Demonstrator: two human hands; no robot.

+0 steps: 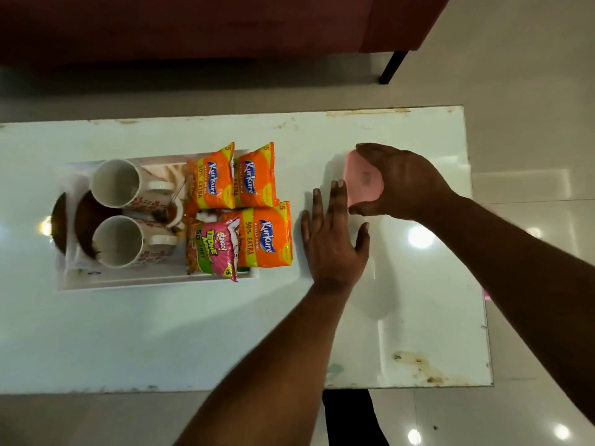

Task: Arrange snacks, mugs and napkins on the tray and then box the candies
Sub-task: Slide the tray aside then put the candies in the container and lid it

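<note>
Right hand [402,178] cupped over pink box [362,183], seemingly gripping it, left hand [333,239] flat, released beside.

This looks like a living room in a home, or perhaps a lounge. A low white glossy counter [225,333], of coffee-table kind, stands on a floor [531,75] of large pale polished tiles that mirror ceiling lights. Its edges are chipped and stained, which speaks of everyday use. Just beyond it stands a dark red upholstered sofa [193,24] on a thin black leg [393,66]. On the counter sits a white tray [154,281] with two patterned mugs [117,183], napkins and shop-bought snack packets [212,180], laid out as if for guests.
</note>
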